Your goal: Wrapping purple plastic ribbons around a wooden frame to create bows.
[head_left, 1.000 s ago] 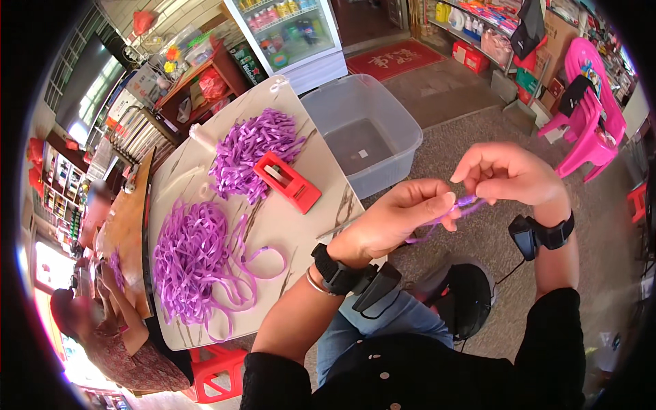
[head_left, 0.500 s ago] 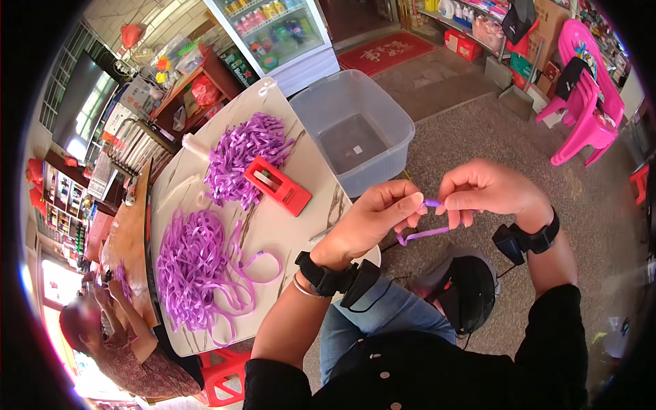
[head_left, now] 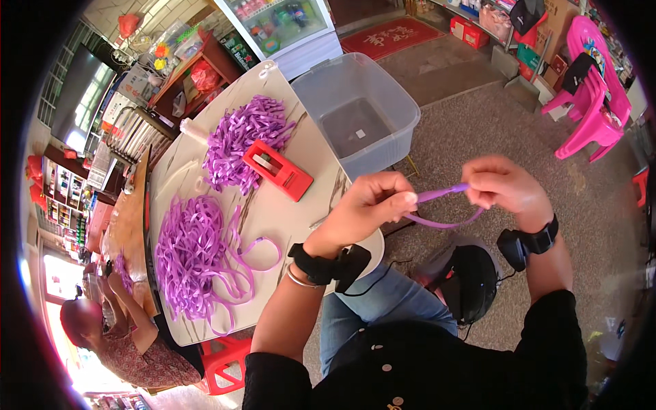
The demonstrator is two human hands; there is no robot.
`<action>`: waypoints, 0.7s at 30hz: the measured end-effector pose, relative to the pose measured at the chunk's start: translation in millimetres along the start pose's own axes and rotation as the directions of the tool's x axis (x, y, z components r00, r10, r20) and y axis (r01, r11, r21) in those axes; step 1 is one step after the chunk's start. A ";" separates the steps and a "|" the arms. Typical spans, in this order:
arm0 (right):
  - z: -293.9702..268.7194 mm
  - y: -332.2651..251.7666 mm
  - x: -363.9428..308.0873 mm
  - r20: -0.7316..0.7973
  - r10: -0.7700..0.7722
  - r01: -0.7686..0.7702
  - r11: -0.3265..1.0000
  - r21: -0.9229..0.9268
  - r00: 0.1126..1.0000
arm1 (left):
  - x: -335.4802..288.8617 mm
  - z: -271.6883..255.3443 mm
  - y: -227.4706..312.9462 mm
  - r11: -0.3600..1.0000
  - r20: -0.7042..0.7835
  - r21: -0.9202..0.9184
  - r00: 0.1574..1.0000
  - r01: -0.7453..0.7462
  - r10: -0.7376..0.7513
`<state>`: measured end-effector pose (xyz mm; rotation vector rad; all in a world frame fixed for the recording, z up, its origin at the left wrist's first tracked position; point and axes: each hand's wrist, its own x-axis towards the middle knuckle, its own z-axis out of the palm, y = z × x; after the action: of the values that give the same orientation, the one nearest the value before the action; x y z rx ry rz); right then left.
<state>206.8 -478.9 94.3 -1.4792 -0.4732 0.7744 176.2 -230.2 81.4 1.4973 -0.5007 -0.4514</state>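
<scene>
A purple ribbon strap (head_left: 441,193) runs between my two hands, its lower strand sagging in a loop above my lap. My left hand (head_left: 376,210) pinches one end between thumb and fingers, just off the table's right edge. The fingers of my right hand (head_left: 502,186), slightly blurred, grip the other end. Two heaps of similar straps lie on the marble-patterned table (head_left: 263,222): a looser, long-looped heap (head_left: 191,263) nearer me and a tighter heap (head_left: 246,140) farther off. A red tape dispenser (head_left: 290,179) rests beside the farther heap.
Against the table's far right side stands a clear plastic bin (head_left: 362,123). A black bag (head_left: 468,287) is by my knees. Pink plastic chairs (head_left: 594,102) stand at far right, and a glass-door fridge (head_left: 280,27) at the back. Another person (head_left: 130,348) sits at lower left.
My hands have drawn apart, the right one moving right and slightly up. The strap, bunched between my fingertips before, now stretches between them. The view has shifted slightly.
</scene>
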 end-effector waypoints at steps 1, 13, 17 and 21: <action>-9.2 3.7 -4.1 0.025 -0.071 0.069 0.995 0.069 0.997 | -4.3 -3.4 -2.6 0.998 0.004 -0.044 0.999 -0.034 0.035; -55.6 35.3 -46.9 -0.179 -0.174 0.221 0.931 0.292 0.968 | -46.9 -32.5 -31.8 0.943 -0.208 -0.298 0.974 -0.145 0.084; -55.2 44.8 -53.6 -0.276 -0.069 0.160 0.933 0.324 0.959 | -49.6 -31.1 -33.1 0.955 -0.176 -0.276 0.983 -0.108 0.060; -59.8 46.0 -60.3 -0.192 -0.041 0.101 0.944 0.315 0.981 | -49.4 -32.1 -34.3 0.956 -0.116 -0.292 0.993 -0.001 -0.035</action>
<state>200.4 -567.1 55.5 -1.2050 -0.2440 0.6177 154.9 -176.6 45.1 1.2355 -0.3108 -0.4258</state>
